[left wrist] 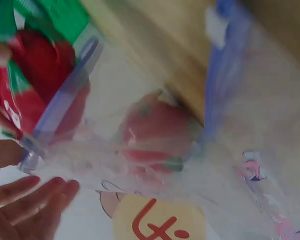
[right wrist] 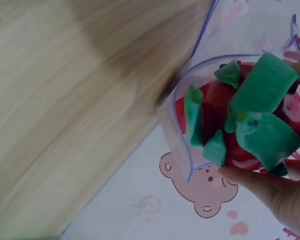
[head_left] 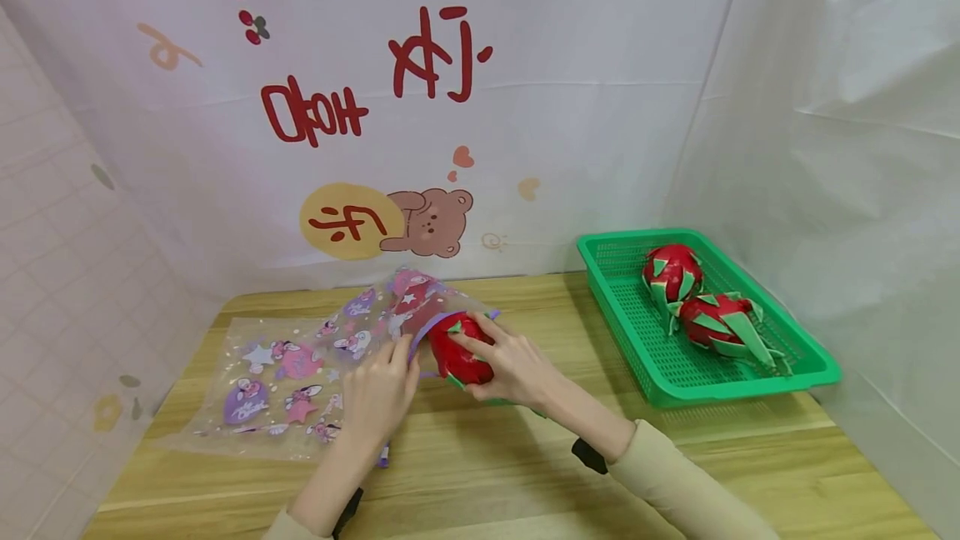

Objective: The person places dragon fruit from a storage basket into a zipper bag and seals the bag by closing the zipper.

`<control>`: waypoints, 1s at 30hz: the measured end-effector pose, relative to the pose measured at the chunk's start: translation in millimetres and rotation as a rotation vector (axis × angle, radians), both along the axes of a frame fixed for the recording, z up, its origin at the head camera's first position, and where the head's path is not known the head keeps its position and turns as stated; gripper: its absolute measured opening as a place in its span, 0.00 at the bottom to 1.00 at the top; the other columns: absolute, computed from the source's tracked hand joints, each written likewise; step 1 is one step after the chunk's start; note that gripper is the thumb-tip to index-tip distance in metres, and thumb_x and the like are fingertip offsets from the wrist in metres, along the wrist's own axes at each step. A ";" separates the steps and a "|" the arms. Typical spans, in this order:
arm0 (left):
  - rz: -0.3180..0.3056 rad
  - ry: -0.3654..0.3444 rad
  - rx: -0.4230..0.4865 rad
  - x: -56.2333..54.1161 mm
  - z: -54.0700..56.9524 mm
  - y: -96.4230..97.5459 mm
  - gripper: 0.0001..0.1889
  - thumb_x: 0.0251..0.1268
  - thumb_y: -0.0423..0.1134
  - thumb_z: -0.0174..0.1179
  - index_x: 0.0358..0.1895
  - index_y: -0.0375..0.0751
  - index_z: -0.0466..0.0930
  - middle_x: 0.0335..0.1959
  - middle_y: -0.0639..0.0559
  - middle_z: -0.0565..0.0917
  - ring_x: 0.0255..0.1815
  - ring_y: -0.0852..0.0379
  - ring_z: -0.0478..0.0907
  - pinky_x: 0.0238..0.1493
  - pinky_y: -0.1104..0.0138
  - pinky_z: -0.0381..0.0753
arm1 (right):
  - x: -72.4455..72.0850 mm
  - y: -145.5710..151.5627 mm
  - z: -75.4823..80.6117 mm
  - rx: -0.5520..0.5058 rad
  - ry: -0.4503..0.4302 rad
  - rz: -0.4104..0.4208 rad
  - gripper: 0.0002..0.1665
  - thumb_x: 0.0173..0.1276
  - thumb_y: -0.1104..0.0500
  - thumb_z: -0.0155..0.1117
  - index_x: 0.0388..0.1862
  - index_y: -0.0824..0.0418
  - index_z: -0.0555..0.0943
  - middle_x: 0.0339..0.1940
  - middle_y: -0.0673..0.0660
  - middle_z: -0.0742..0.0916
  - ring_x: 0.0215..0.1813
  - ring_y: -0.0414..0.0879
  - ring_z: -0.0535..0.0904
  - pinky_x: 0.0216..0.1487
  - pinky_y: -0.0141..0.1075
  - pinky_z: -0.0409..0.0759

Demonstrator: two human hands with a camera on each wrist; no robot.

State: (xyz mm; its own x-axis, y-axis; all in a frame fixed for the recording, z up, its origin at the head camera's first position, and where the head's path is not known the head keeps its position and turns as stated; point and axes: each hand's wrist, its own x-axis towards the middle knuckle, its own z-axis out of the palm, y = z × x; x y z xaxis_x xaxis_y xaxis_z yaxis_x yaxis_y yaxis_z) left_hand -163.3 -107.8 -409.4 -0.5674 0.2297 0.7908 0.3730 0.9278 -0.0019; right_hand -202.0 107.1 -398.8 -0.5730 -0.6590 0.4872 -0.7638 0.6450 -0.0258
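My right hand (head_left: 517,365) grips a red dragon fruit (head_left: 459,355) with green scales at the mouth of a clear printed zip bag (left wrist: 110,170). In the right wrist view, the bag's purple rim (right wrist: 177,95) surrounds part of this fruit. The left hand (head_left: 378,394) pinches the bag's rim on the other side. Through the clear film in the left wrist view, another dragon fruit (left wrist: 155,130) shows inside the bag. Beside the left hand, what appears to be a second printed bag (head_left: 255,390) lies flat on the table.
On the right of the wooden table (head_left: 510,473) stands a green plastic basket (head_left: 645,357). It holds two dragon fruits, one round (head_left: 673,272) and one with long green scales (head_left: 716,325). A white printed curtain (head_left: 585,90) hangs behind the table.
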 end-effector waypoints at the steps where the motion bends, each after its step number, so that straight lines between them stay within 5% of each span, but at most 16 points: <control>1: 0.013 -0.014 -0.003 2.7 -2.2 0.6 0.17 0.44 0.35 0.71 0.40 0.33 0.81 0.27 0.43 0.86 0.10 0.59 0.69 0.07 0.75 0.59 | -1.2 -0.5 0.1 -0.005 -0.001 0.001 0.40 0.46 0.45 0.76 0.61 0.51 0.77 0.64 0.65 0.76 0.51 0.58 0.83 0.36 0.38 0.86; 4: 0.057 -0.069 0.000 10.5 -9.3 2.5 0.21 0.42 0.36 0.73 0.42 0.32 0.79 0.33 0.39 0.86 0.21 0.47 0.81 0.10 0.65 0.74 | -4.7 -1.6 0.0 -0.027 -0.011 0.006 0.40 0.47 0.45 0.76 0.61 0.52 0.76 0.64 0.65 0.76 0.52 0.58 0.82 0.37 0.39 0.86; 7: 0.116 -0.119 0.026 16.4 -14.6 4.6 0.23 0.40 0.38 0.74 0.40 0.30 0.77 0.35 0.35 0.85 0.27 0.40 0.83 0.13 0.59 0.78 | -7.7 -2.6 -0.4 -0.052 -0.031 0.009 0.40 0.47 0.46 0.76 0.61 0.52 0.76 0.64 0.65 0.76 0.53 0.58 0.82 0.38 0.39 0.86; 11: 0.154 -0.149 0.044 19.4 -17.6 5.7 0.20 0.42 0.39 0.73 0.32 0.30 0.74 0.22 0.38 0.81 0.15 0.45 0.76 0.07 0.63 0.70 | -10.4 -4.9 -1.8 -0.076 -0.067 0.025 0.40 0.48 0.47 0.76 0.62 0.53 0.76 0.65 0.65 0.75 0.53 0.58 0.83 0.39 0.37 0.86; 16: 0.104 -0.147 0.041 20.0 -17.6 5.5 0.12 0.48 0.32 0.68 0.23 0.33 0.71 0.08 0.48 0.71 0.06 0.56 0.65 0.06 0.70 0.61 | -12.8 -11.7 -7.4 -0.114 -0.067 0.084 0.40 0.48 0.47 0.76 0.62 0.53 0.75 0.66 0.64 0.74 0.54 0.57 0.82 0.42 0.37 0.85; 24: 0.063 -0.172 0.073 19.0 -13.8 0.0 0.08 0.54 0.29 0.64 0.25 0.31 0.73 0.08 0.51 0.69 0.07 0.61 0.60 0.08 0.76 0.57 | -13.6 -21.6 -19.3 -0.127 0.155 0.170 0.39 0.44 0.46 0.79 0.57 0.52 0.78 0.64 0.63 0.75 0.58 0.56 0.79 0.48 0.41 0.84; 30: 0.082 -0.166 0.101 18.2 -9.3 -5.4 0.07 0.55 0.29 0.63 0.27 0.30 0.74 0.11 0.47 0.73 0.07 0.55 0.67 0.07 0.70 0.61 | -12.4 -21.4 -24.2 -0.052 0.334 0.243 0.39 0.44 0.42 0.78 0.56 0.51 0.77 0.62 0.63 0.77 0.59 0.57 0.78 0.50 0.43 0.83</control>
State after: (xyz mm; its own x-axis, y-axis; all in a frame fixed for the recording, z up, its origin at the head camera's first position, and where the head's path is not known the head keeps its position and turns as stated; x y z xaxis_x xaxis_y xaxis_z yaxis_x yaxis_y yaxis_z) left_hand -145.1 -113.2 -418.7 -0.7056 0.1021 0.7012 0.2838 0.9475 0.1476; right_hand -214.4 85.7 -422.9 -0.2087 -0.7253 0.6560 -0.8657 0.4491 0.2212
